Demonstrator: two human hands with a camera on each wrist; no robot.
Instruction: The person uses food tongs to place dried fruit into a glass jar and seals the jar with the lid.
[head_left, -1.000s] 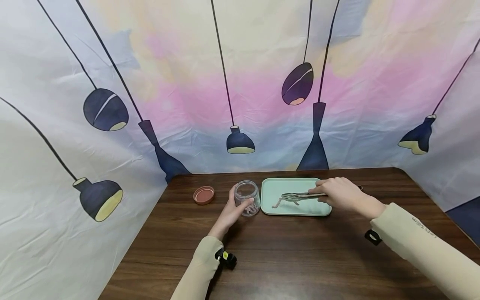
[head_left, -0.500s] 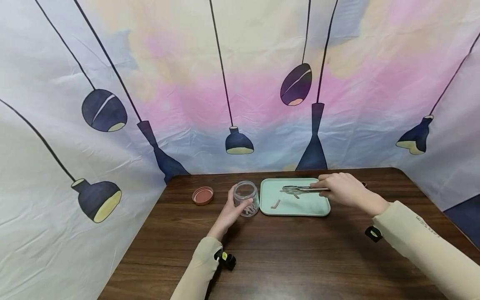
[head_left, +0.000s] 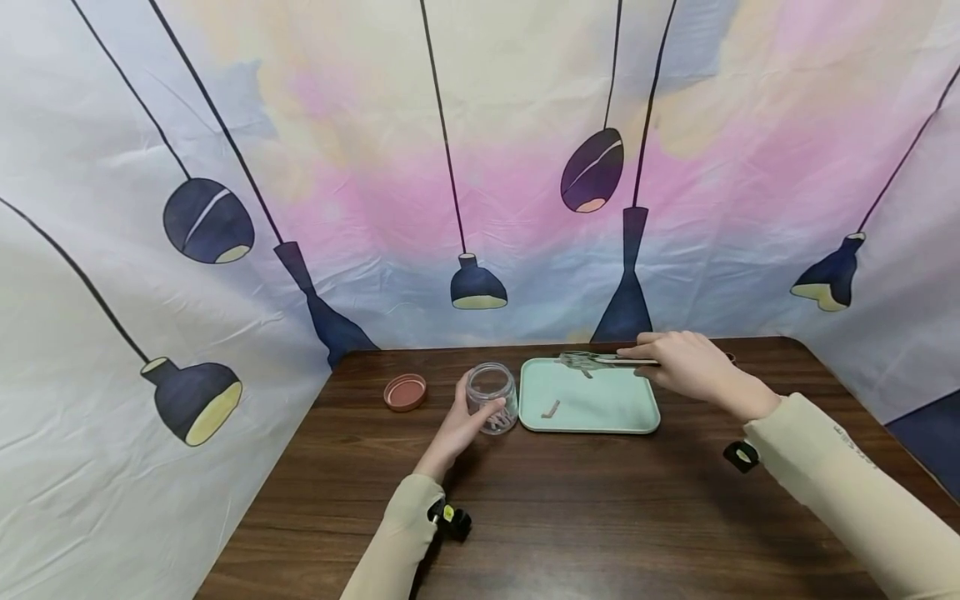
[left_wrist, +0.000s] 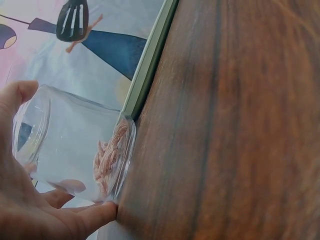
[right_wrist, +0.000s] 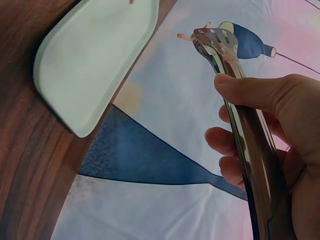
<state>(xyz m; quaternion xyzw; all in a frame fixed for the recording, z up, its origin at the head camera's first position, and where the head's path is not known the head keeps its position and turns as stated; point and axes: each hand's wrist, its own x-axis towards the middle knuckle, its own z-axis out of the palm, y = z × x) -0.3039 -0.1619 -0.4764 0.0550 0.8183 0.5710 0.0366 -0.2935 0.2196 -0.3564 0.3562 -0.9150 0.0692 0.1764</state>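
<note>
Okay so, a painted cloth backdrop (head_left: 360, 200) with dark hanging lamps on it runs behind the whole dark wood table (head_left: 525, 517). Furthest left on the wood there's a reddish-brown lid (head_left: 405, 392) lying flat, a bit apart from everything else.

Next along is the left hand (head_left: 456, 427), coming out of a pale sleeve with a little black device at the wrist. It's got a proper grip round a clear jar (head_left: 491, 390), thumb on one side and fingers on the other. The jar stands upright on the wood with its mouth uncovered, and pinkish strips (left_wrist: 109, 157) are bunched up at the bottom. Couldn't honestly tell you how many, the glass and the tangle make it hard to count.

Just beside the jar, to its right, sits a mint green tray (head_left: 600, 414). One bent pink strip (head_left: 552, 409) lies on its left half.

Above the tray's far edge are metal tongs (head_left: 613, 360), slotted head pointing left, with another strip (right_wrist: 185, 37) poking out both sides of that head. The right hand (head_left: 686, 367) holds them, thumb on top and fingers curled underneath, with a second black device below that sleeve's cuff.
</note>
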